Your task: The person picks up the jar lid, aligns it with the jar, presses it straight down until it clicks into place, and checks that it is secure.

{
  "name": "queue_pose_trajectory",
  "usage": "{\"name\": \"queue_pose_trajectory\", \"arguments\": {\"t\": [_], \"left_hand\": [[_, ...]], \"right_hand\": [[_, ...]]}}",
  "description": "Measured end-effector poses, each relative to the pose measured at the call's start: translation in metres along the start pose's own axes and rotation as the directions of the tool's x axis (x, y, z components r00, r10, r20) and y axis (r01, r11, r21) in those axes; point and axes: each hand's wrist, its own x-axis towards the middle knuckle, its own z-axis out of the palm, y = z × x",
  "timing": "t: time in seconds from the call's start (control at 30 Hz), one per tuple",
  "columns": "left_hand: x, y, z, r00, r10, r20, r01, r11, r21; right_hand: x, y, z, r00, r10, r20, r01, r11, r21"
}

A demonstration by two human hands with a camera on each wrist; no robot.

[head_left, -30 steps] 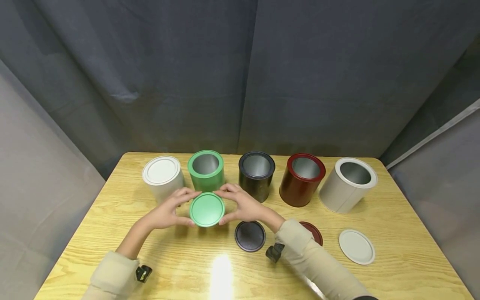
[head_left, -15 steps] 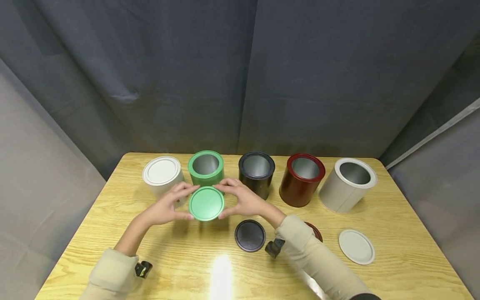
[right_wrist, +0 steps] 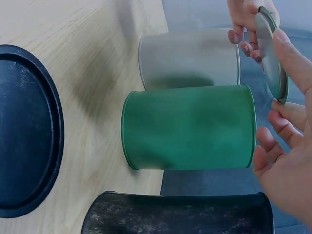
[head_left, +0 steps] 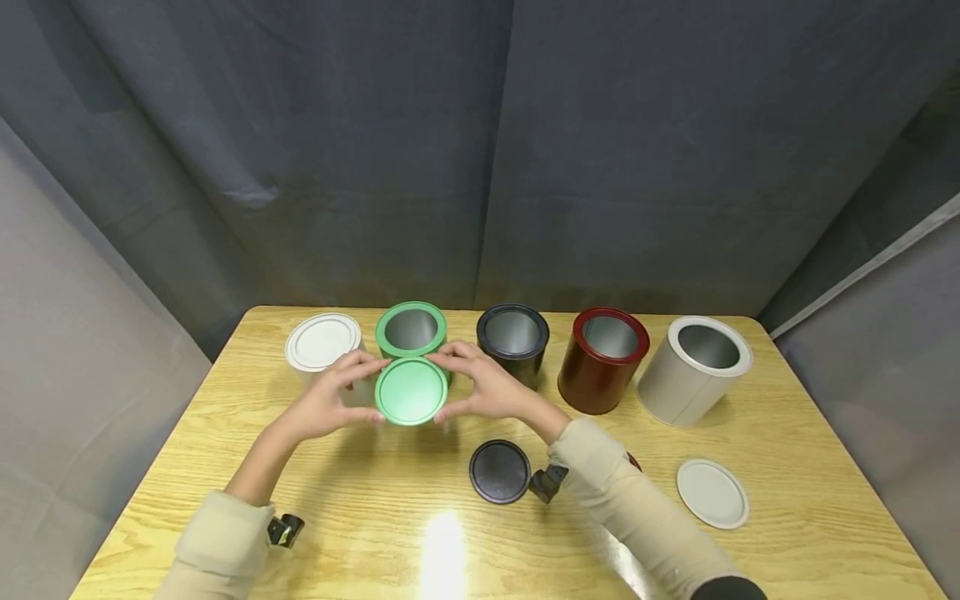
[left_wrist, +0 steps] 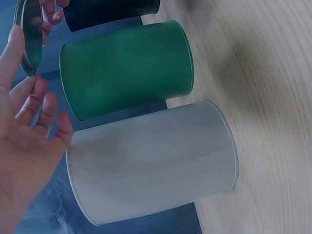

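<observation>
A round green lid (head_left: 411,392) is held in the air between both hands, just in front of the open green can (head_left: 411,325). My left hand (head_left: 330,402) pinches its left edge with thumb and fingers. On the opposite edge, my right hand (head_left: 486,385) grips it the same way. In the left wrist view the lid (left_wrist: 32,36) is seen edge-on, above the rim level of the green can (left_wrist: 127,68). The right wrist view likewise shows the lid (right_wrist: 271,56) apart from the can. The lower front of the green can is hidden behind lid and hands in the head view.
Left of the green can stands a white can (head_left: 324,342) with its lid on. To the right are open black (head_left: 517,367), dark red (head_left: 596,375) and white (head_left: 682,387) cans. A black lid (head_left: 500,472) and a white lid (head_left: 713,493) lie on the wooden table (head_left: 360,533).
Both hands have moved the green lid away from the body, toward the green can's rim. The right sleeve now covers most of the red lid on the table.
</observation>
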Motion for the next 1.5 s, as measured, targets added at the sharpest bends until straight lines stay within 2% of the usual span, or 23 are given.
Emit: {"name": "queue_pose_trajectory", "arguments": {"t": [0.17,0.37,0.4,0.7,0.93,1.0,1.07,1.13,1.3,1.5], "left_hand": [[0.003,0.002,-0.005,1.000,-0.006,-0.005,0.006,1.000,-0.002],[0.007,0.004,-0.012,0.999,-0.046,0.013,0.046,0.999,-0.002],[0.009,0.009,-0.014,0.999,-0.051,0.017,0.051,0.999,0.004],[0.014,0.005,-0.019,0.996,-0.090,0.018,0.090,0.996,0.006],[0.025,0.032,-0.028,0.998,-0.058,-0.022,0.059,0.997,0.049],[0.027,0.035,-0.030,0.998,-0.059,-0.030,0.061,0.997,0.054],[0.028,0.031,-0.030,0.998,-0.058,-0.034,0.060,0.997,0.057],[0.029,0.022,-0.029,0.997,-0.061,-0.040,0.063,0.996,0.057],[0.029,-0.001,-0.029,0.993,-0.110,-0.030,0.111,0.993,0.039],[0.034,-0.009,-0.032,0.993,-0.118,-0.013,0.119,0.993,0.011]], "right_hand": [[0.005,-0.002,-0.003,1.000,-0.021,-0.013,0.020,1.000,-0.011],[0.009,-0.004,-0.007,1.000,0.018,-0.015,-0.018,1.000,0.008],[0.010,-0.004,-0.008,1.000,0.022,-0.016,-0.022,1.000,0.004],[0.019,-0.004,-0.015,0.999,0.032,-0.005,-0.032,0.999,0.002],[0.026,-0.002,-0.020,0.999,0.037,-0.002,-0.037,0.999,-0.008],[0.028,-0.001,-0.022,1.000,0.027,-0.009,-0.028,1.000,-0.008],[0.029,-0.001,-0.023,1.000,0.023,-0.012,-0.023,1.000,-0.010],[0.031,0.000,-0.024,1.000,0.018,-0.014,-0.018,1.000,-0.016],[0.036,0.001,-0.027,1.000,0.016,-0.009,-0.017,0.999,-0.033],[0.042,0.003,-0.031,1.000,0.030,-0.007,-0.030,0.999,-0.036]]}}
